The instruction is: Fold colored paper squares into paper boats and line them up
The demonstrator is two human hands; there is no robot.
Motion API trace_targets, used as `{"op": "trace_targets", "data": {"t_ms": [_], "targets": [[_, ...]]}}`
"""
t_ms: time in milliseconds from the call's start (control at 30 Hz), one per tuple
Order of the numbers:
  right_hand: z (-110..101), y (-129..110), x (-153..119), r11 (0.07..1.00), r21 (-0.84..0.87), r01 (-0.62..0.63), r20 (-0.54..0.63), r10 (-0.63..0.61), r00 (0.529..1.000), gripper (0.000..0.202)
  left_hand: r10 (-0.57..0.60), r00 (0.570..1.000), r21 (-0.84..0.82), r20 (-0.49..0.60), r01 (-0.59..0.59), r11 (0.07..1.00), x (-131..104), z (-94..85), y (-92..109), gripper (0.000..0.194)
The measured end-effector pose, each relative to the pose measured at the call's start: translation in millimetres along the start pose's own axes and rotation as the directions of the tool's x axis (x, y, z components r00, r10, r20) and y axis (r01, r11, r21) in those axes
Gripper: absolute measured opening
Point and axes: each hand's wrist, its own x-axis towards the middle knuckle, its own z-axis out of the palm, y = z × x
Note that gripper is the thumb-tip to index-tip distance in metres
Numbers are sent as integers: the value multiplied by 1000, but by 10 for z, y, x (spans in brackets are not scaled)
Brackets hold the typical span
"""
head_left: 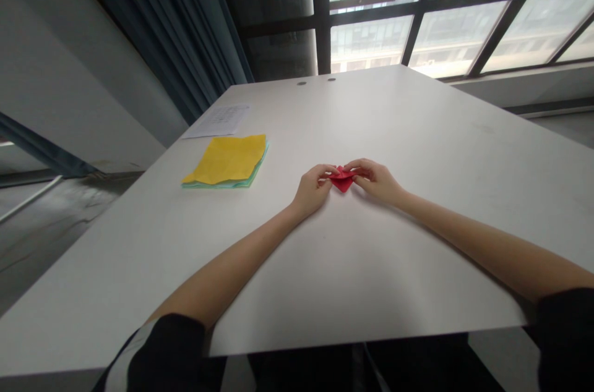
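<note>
A small piece of folded red paper [343,182] is held between my two hands over the middle of the white table. My left hand [314,187] pinches its left side with thumb and fingers. On the opposite side, my right hand [375,180] grips the right edge in the same way. The paper has a pointed lower tip that faces me, and its upper part is partly covered by my fingertips. Whether it touches the tabletop I cannot tell.
Left of my hands lies a stack of paper sheets [232,159], yellow on top and light green below. Behind it is a white printed sheet [218,120] by the left edge of the white table [417,126]. A blue curtain [158,21] and windows [371,39] stand beyond.
</note>
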Motion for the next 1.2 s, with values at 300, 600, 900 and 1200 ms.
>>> {"op": "trace_targets", "data": {"t_ms": [300, 600, 900, 1200], "targets": [[-98, 59, 14, 855, -456, 249, 265, -137, 954, 30, 131, 959, 581, 252, -258, 772, -26, -81, 60, 22], [-58, 81, 47, 831, -515, 211, 220, -110, 969, 18, 91, 974, 672, 207, -209, 711, -12, -16, 120, 15], [-42, 98, 46, 824, -544, 158, 190, -62, 980, 16, 48, 975, 723, 215, -192, 663, -44, 3, 95, 32], [-41, 165, 23, 761, -646, 62, 111, 14, 994, 33, -33, 996, 775, 80, -41, 630, -59, 27, 51, 56]]}}
